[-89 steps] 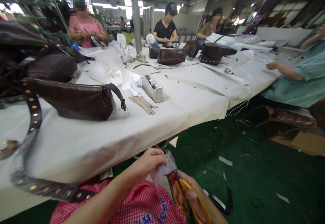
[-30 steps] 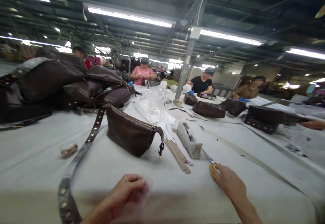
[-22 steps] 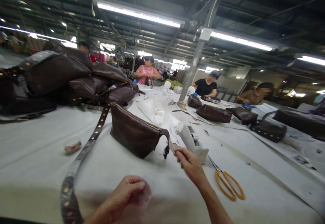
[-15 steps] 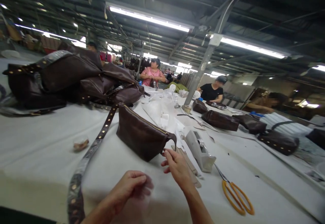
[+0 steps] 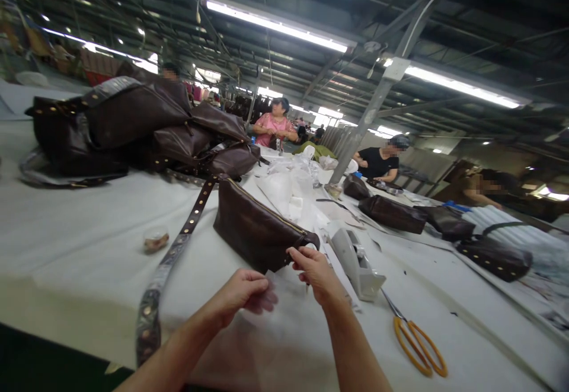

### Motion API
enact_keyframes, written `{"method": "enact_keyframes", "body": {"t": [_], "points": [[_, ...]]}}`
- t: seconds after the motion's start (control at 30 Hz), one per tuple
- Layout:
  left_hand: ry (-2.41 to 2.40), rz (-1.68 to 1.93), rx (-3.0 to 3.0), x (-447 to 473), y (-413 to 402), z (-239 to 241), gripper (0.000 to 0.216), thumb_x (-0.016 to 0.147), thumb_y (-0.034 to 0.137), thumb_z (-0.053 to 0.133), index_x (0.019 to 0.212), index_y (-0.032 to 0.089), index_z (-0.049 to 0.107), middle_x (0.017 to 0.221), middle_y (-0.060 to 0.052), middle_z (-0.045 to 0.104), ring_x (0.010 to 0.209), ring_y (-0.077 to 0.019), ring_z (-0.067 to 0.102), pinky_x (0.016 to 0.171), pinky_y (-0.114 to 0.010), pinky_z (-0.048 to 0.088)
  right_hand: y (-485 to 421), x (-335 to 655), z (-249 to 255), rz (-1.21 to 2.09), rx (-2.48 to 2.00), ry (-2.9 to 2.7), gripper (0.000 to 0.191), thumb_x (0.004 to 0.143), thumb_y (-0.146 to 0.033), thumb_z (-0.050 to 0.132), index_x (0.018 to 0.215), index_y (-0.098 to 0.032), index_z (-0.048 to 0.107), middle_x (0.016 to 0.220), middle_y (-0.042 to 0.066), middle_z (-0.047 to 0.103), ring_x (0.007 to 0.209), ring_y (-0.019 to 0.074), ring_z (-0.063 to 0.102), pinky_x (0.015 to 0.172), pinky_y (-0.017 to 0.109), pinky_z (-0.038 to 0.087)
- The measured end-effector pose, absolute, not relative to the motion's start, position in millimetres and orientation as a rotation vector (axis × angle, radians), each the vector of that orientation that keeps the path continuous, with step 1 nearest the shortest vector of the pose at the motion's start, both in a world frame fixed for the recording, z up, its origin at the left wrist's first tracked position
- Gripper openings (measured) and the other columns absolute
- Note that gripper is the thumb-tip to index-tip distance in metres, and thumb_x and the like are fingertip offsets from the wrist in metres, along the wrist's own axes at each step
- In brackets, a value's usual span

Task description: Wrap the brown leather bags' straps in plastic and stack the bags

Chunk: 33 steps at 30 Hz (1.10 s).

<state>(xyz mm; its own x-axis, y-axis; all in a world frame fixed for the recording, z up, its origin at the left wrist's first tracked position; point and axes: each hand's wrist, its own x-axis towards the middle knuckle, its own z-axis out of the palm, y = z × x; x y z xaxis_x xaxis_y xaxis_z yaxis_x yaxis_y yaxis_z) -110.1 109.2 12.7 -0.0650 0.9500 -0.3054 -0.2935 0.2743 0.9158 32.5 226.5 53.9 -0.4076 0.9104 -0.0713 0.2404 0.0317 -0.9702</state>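
Observation:
A dark brown leather bag (image 5: 253,223) with a zipper along its top lies in front of me, and a strap (image 5: 189,226) with brass studs runs from its left end. My left hand (image 5: 251,290) pinches a thin see-through plastic sheet (image 5: 284,303), which hangs below the bag's near side. At the bag's right lower corner is my right hand (image 5: 315,270), thumb and fingertips pressed together. What those fingertips grip is too small to make out. Part of the strap is wrapped in clear film.
A grey tape dispenser (image 5: 358,264) and orange-handled scissors (image 5: 418,344) lie to the right. A small clear tub (image 5: 155,241) stands left of the strap. Brown bags (image 5: 137,113) are heaped at the back left, with others (image 5: 393,213) along the right. Co-workers sit beyond.
My left hand has come up closer to the bag, and the clear sheet in it now shows. The right hand stays by the bag's corner. The view has shifted slightly.

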Motion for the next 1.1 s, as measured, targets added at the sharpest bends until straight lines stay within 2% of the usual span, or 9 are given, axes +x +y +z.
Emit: {"method": "enact_keyframes", "body": {"t": [0.17,0.33,0.63,0.83,1.1], "points": [[1.227,1.21,0.818,-108.4,118.1,20.7,0.035,0.061,0.044,0.068,0.075,0.012,0.067,0.076,-0.01,0.073,0.064,-0.0168,0.064,0.058,-0.025,0.039,227.9,40.6,62.8,1.597,-1.157,-1.629,0.039,0.058,-0.05,0.077,0.07,-0.017,0.061,0.065,-0.002,0.056,0.059,0.0092,0.049,0.048,0.02,0.028],[1.275,1.308,0.87,-107.0,124.5,21.7,0.027,0.06,0.038,0.069,0.066,0.011,0.07,0.059,-0.003,0.064,0.055,-0.0116,0.052,0.057,-0.025,0.037,229.8,44.2,66.6,1.631,-1.144,-1.624,0.038,0.059,-0.05,0.078,0.067,-0.017,0.061,0.062,-0.003,0.054,0.06,0.01,0.049,0.051,0.022,0.031],[1.352,1.357,0.88,-98.1,135.3,18.0,0.017,0.054,0.03,0.069,0.054,0.014,0.065,0.052,-0.001,0.061,0.051,-0.0107,0.048,0.055,-0.025,0.035,233.6,48.4,65.6,1.736,-1.107,-1.585,0.039,0.059,-0.049,0.079,0.069,-0.015,0.062,0.062,-0.004,0.052,0.058,0.0077,0.045,0.05,0.02,0.03],[1.312,1.36,0.859,-94.0,138.2,17.8,0.02,0.054,0.029,0.073,0.053,0.014,0.06,0.053,-0.001,0.062,0.052,-0.0115,0.051,0.056,-0.025,0.038,236.1,50.0,65.3,1.754,-1.063,-1.577,0.037,0.06,-0.048,0.079,0.066,-0.015,0.062,0.061,-0.004,0.053,0.057,0.0073,0.044,0.049,0.021,0.028],[1.262,1.426,0.821,-89.7,141.0,18.9,0.033,0.048,0.024,0.079,0.051,0.016,0.047,0.051,0.005,0.053,0.051,-0.0068,0.042,0.054,-0.022,0.031,237.7,52.2,64.0,1.803,-1.007,-1.554,0.039,0.059,-0.048,0.079,0.065,-0.015,0.06,0.058,-0.005,0.05,0.055,0.0068,0.043,0.049,0.02,0.028]]}}
